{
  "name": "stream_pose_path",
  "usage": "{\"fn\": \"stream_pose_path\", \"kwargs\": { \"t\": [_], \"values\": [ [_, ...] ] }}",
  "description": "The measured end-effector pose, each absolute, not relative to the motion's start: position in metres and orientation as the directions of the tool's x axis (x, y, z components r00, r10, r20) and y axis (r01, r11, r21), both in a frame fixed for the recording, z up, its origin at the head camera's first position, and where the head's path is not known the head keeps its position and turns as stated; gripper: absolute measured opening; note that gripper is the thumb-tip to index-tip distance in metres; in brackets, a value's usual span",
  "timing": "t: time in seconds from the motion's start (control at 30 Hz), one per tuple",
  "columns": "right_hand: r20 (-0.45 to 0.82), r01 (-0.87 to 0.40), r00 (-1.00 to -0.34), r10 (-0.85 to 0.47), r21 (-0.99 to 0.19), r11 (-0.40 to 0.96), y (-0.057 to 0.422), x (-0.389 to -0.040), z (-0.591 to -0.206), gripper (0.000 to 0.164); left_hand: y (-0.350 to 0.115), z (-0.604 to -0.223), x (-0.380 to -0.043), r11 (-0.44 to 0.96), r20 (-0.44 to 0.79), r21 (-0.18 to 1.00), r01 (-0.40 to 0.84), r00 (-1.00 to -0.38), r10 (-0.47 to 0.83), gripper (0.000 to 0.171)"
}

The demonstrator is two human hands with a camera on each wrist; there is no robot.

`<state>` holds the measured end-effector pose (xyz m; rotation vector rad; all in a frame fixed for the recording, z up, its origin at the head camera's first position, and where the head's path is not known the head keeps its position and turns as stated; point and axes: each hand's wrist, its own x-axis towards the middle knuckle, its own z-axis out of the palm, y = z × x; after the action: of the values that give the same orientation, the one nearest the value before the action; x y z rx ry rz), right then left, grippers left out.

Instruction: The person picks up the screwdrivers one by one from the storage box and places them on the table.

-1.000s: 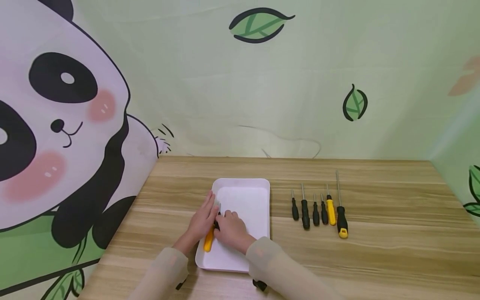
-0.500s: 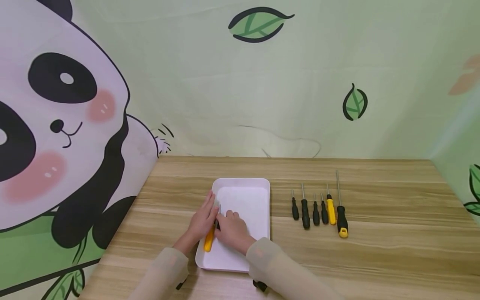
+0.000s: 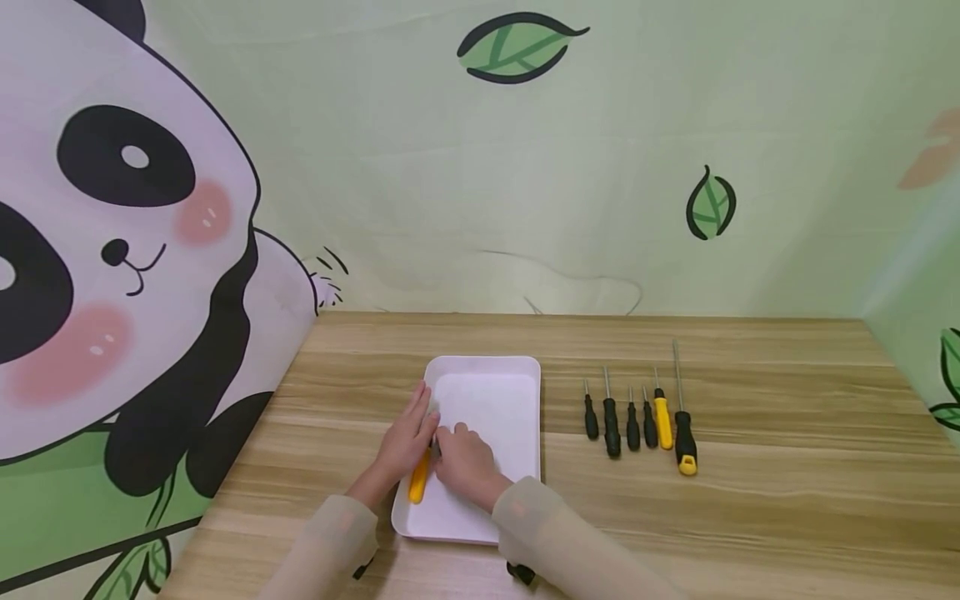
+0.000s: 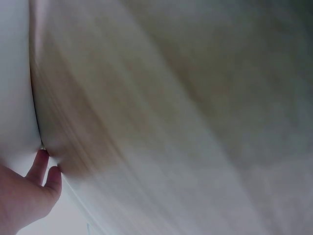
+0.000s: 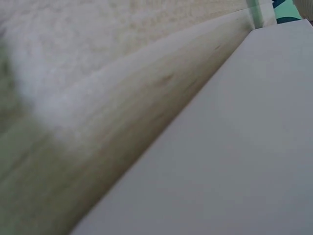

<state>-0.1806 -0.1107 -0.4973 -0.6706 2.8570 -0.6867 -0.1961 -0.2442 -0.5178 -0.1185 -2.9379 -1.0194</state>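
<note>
A yellow-handled screwdriver [image 3: 418,483] lies along the left side of a white tray [image 3: 495,392]. Over its upper part rests my left hand [image 3: 405,437], fingers extended along the tray's left wall. In the left wrist view, two fingertips of a hand [image 4: 29,196] meet the tray's pale rim. My right hand [image 3: 467,462] is inside the tray with its fingers curled, pinching a dark, narrow part of a screwdriver close against the left hand. Most of that part is hidden between the hands, so I cannot tell whether it belongs to the yellow-handled screwdriver or to another.
To the right of the tray, several screwdrivers lie in a row on the wooden table [image 3: 765,400]. At the row's right end is a long black-and-yellow screwdriver [image 3: 684,442], beside a yellow one [image 3: 663,423]. A fabric backdrop [image 3: 405,150] with a panda stands behind.
A metal shaft that showed just above the right hand half a second ago is now hidden. The right hand has shifted only slightly; the left hand stays in place.
</note>
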Motion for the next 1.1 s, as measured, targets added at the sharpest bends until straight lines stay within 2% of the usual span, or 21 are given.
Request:
{"fn": "stream_pose_path", "kwargs": {
  "t": [0.43,0.83,1.1],
  "values": [
    [-0.04,-0.394,-0.889,-0.456,-0.443,0.805,-0.108,-0.182,-0.497,0.039,-0.244,-0.517,-0.195,0.78,0.05,0.62,0.088,-0.996,0.073,0.055],
    [-0.07,-0.344,-0.901,-0.429,-0.488,0.802,-0.103,-0.182,-0.491,0.036,-0.244,-0.516,-0.195,0.777,0.052,0.623,0.085,-0.996,0.068,0.055],
    [-0.074,-0.303,-0.921,-0.381,-0.478,0.825,-0.099,-0.184,-0.492,0.033,-0.244,-0.517,-0.195,0.779,0.05,0.621,0.083,-0.997,0.066,0.055]
  ]
}}
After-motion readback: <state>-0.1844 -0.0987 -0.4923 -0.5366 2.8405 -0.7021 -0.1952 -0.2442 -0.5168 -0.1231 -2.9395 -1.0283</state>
